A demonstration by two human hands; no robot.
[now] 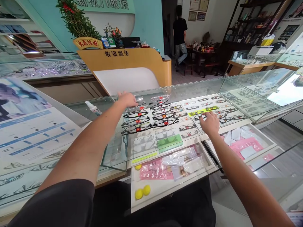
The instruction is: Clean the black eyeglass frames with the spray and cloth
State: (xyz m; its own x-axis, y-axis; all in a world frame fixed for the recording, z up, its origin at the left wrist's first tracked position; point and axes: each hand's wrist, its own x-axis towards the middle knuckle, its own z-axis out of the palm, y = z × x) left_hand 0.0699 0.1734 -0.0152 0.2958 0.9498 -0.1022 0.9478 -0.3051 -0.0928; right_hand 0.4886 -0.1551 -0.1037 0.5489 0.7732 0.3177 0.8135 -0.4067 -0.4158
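Observation:
My left hand (pixel 127 99) reaches over the far left of the glass counter, palm down. Its thumb lies beside a clear-rimmed pair of eyeglasses (pixel 139 98); the fingertips are partly hidden, and no held thing shows. Two columns of eyeglasses stand on the glass, among them black-framed eyeglasses (pixel 137 128) at the near left and another black pair (pixel 165 122) to their right. Several carry red tags. My right hand (pixel 210 123) rests on the counter top with fingers bent and apart, near a yellow strip (pixel 204 111) and eyeglasses displayed under the glass.
Below the counter, an open drawer (pixel 153 203) holds pink packets (pixel 153 170) and yellow balls (pixel 139 194). A white bottle (pixel 93 108) stands left of my left forearm, beside a printed board (pixel 28 126). Behind the counter is a cashier desk (pixel 127 61); a person (pixel 180 34) stands farther back.

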